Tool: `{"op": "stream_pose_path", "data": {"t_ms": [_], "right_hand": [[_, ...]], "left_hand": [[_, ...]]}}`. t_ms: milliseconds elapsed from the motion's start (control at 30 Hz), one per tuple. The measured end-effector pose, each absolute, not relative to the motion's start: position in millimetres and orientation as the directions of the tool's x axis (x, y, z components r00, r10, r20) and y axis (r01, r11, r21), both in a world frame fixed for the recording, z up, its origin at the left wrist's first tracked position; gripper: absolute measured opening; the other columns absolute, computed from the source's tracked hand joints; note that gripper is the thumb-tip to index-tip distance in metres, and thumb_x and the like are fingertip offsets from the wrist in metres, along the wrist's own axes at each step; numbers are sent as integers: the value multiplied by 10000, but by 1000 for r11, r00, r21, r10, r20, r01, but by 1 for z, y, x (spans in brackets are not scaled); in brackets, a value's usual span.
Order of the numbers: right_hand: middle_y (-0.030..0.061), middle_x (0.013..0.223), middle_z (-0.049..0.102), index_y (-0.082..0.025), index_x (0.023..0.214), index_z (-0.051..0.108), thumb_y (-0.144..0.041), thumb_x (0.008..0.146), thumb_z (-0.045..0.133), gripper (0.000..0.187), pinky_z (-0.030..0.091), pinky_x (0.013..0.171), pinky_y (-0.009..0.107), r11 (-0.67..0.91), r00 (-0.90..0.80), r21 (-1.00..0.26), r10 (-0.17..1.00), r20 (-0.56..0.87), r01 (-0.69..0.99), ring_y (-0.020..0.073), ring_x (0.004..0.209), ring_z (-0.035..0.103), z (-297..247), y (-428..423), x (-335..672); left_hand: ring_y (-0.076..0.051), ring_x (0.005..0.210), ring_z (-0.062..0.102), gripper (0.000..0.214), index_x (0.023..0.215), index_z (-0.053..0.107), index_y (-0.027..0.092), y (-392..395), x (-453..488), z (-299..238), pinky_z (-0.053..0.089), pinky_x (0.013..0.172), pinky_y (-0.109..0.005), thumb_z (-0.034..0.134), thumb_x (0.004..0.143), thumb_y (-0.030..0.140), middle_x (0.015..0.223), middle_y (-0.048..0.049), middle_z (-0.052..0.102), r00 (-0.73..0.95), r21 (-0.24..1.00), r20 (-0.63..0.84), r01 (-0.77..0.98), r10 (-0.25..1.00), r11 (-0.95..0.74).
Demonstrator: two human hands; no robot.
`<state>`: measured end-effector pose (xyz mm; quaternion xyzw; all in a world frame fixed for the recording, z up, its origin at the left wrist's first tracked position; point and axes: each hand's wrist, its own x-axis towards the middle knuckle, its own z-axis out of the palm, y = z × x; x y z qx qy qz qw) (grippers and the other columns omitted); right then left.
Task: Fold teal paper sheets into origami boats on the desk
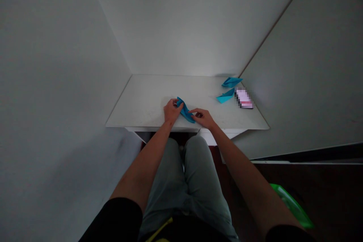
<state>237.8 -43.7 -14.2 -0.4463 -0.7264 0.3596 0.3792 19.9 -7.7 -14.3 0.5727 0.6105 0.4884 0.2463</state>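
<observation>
A folded blue paper boat (185, 112) lies slantwise between my hands, just above the white tabletop near its front edge. My left hand (171, 110) pinches its upper left end, thumb on the near side and fingers partly hidden behind the paper. At the lower right end, my right hand (203, 117) has its thumb and index finger closed on the paper's edge. Two more blue folded paper boats rest at the right: one boat (231, 82) by the back wall, the other boat (226, 95) just in front of it.
A phone with a blurred screen (244, 98) lies at the table's right edge, beside the boats. White walls enclose the white table (141, 98) at the back and both sides. A green plastic object (293, 204) is on the dark floor at lower right.
</observation>
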Motion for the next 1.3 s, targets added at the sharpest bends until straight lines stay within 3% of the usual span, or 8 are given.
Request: {"op": "stream_pose_path", "data": {"t_ms": [100, 267, 433, 533, 667, 833, 1000, 1300], "right_hand": [[11, 810, 788, -246, 1209, 840, -396, 882, 711, 382, 465, 579, 261, 339, -311, -865, 923, 229, 370, 133, 593, 599, -16, -43, 237], [41, 1085, 829, -257, 1250, 818, -370, 877, 675, 415, 500, 610, 274, 355, -313, -870, 916, 251, 342, 129, 624, 611, -18, -42, 236], [26, 999, 832, -259, 1220, 828, -349, 877, 664, 390, 509, 636, 273, 350, -305, -865, 920, 245, 360, 136, 633, 616, -18, -43, 235], [35, 1086, 834, -266, 1242, 816, -314, 866, 650, 415, 512, 641, 274, 353, -313, -864, 918, 245, 360, 137, 651, 631, -19, -43, 235], [54, 1238, 811, -268, 1387, 742, -239, 824, 626, 576, 510, 641, 274, 359, -329, -870, 911, 249, 337, 132, 662, 631, -19, -42, 236], [31, 1055, 821, -268, 1302, 798, -215, 853, 595, 495, 508, 671, 288, 364, -324, -846, 914, 244, 391, 144, 667, 630, -19, -40, 237], [40, 1234, 784, -290, 1192, 830, -234, 895, 590, 386, 549, 846, 337, 431, -355, -815, 886, 300, 387, 202, 940, 709, -19, -36, 236], [59, 1182, 782, -276, 1396, 728, -396, 944, 698, 469, 554, 770, 349, 405, -301, -813, 906, 296, 419, 181, 760, 643, -24, -33, 236]], "left_hand": [[-221, 879, 743, 318, 1108, 709, 223, -7, 20, -14, 585, 893, -374, 837, 840, 336, 1060, -66, 793, -235, 881, 251, 458, 939, -121], [-213, 883, 748, 317, 1100, 681, 225, -5, 19, -14, 578, 873, -366, 819, 862, 383, 1129, -72, 783, -257, 890, 231, 445, 939, -97], [-212, 869, 742, 205, 1060, 684, 225, -7, 20, -11, 579, 897, -376, 768, 900, 321, 1095, -69, 784, -237, 881, 239, 461, 942, -108], [-218, 905, 758, 453, 1248, 664, 237, -9, 19, -11, 592, 922, -389, 836, 841, 333, 1261, -83, 759, -224, 880, 257, 457, 940, -132], [-243, 1092, 758, 863, 1600, 439, 317, -11, 17, -11, 611, 949, -383, 829, 832, 266, 1460, -90, 683, -133, 898, 277, 389, 952, -207], [-218, 1007, 765, 574, 1490, 618, 312, -11, 15, -13, 623, 904, -359, 733, 930, 268, 1199, -61, 781, -51, 906, 233, 374, 971, -198], [-197, 895, 762, 447, 1424, 661, 295, -9, 14, -15, 626, 825, -332, 704, 986, 375, 1086, -53, 796, -63, 920, 214, 347, 975, -180], [-182, 945, 754, 329, 1344, 606, 266, -8, 12, -17, 600, 836, -305, 543, 1022, 243, 1054, -41, 791, -18, 931, 220, 304, 975, -204]]}}
